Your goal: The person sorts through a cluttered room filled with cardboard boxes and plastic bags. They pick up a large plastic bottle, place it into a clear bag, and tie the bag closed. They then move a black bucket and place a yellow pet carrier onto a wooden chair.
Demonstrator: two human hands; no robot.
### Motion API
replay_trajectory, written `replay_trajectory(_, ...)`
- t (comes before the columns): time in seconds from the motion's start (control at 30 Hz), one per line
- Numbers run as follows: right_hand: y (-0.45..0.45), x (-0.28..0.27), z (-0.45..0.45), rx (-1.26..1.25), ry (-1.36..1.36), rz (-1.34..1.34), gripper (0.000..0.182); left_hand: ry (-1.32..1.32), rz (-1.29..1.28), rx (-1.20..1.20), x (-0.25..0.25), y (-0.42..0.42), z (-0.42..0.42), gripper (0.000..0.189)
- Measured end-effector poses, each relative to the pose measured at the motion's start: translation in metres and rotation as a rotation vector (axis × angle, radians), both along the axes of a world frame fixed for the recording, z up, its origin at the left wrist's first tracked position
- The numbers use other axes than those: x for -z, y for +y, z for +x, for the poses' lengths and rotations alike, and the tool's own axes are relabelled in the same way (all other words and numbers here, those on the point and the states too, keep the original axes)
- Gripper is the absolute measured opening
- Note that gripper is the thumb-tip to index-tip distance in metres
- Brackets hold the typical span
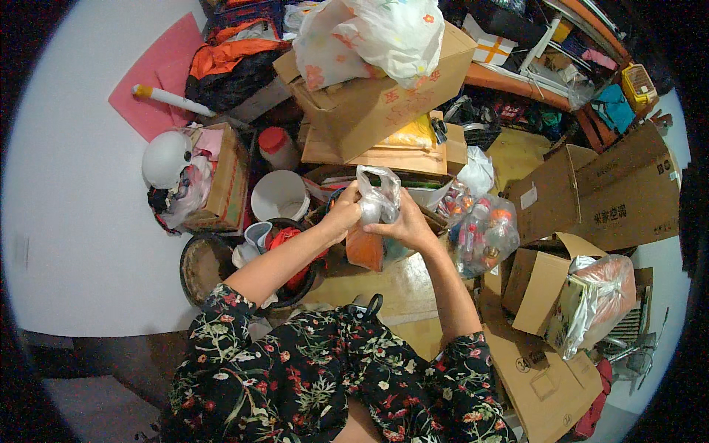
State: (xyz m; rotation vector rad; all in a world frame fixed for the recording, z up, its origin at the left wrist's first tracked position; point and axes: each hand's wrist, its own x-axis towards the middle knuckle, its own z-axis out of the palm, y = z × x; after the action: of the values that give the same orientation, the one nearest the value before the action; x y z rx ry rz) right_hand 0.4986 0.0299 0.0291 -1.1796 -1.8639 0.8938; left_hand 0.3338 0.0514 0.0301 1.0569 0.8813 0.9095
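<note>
A thin translucent plastic bag (pixel 379 185) with handle loops hangs in front of my body, over the floor. My left hand (pixel 344 215) pinches its gathered neck from the left. From the right, my right hand (pixel 411 222) grips the same bag, its thumb across the front and its fingers partly hidden behind the plastic. Below my hands shows an orange filling (pixel 364 249); what it is, I cannot tell. Just behind the bag stands an open carton (pixel 432 196) with flat items inside, partly covered by my hands.
A white bucket (pixel 280 196) and a red-lidded container (pixel 277 148) stand left. Bagged plastic bottles (pixel 484 235) lie right, near cardboard boxes (pixel 537 288). A large carton (pixel 382 116) bears a flowered plastic bag (pixel 382 41). A white helmet (pixel 165 159) rests on a filled box (pixel 221 177).
</note>
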Motion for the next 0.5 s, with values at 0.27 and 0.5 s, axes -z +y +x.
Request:
replay_trajectory(0.27,-0.003,0.004,-0.014,0.196,0.174,0.016,0.036,0.145,0.229,-0.096,0.014,0.016,-0.005,0.030)
replay_trajectory(0.5,-0.002,0.014,-0.002,0.262,0.235,0.002,0.029,0.792,1.029,-0.008,-0.006,0.021,-0.022,0.037)
